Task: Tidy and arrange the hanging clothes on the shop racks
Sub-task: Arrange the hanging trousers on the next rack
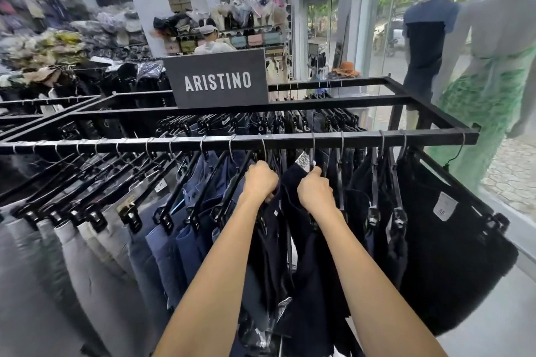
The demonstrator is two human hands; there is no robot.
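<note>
Trousers (pixel 162 240) on black clip hangers (pixel 179 187), hooked over black rail (pixel 290 140). Left to right: grey, blue, navy, black. Hangers slant, spaced unevenly; waistbands clipped, legs hanging down.

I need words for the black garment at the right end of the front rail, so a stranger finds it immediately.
Start at the black ARISTINO sign on the black metal rack. Follow the front rail to its right end, towards the window. The last black garment hangs there; unlike its packed, edge-on neighbours, it shows its broad side and a white label.
</note>
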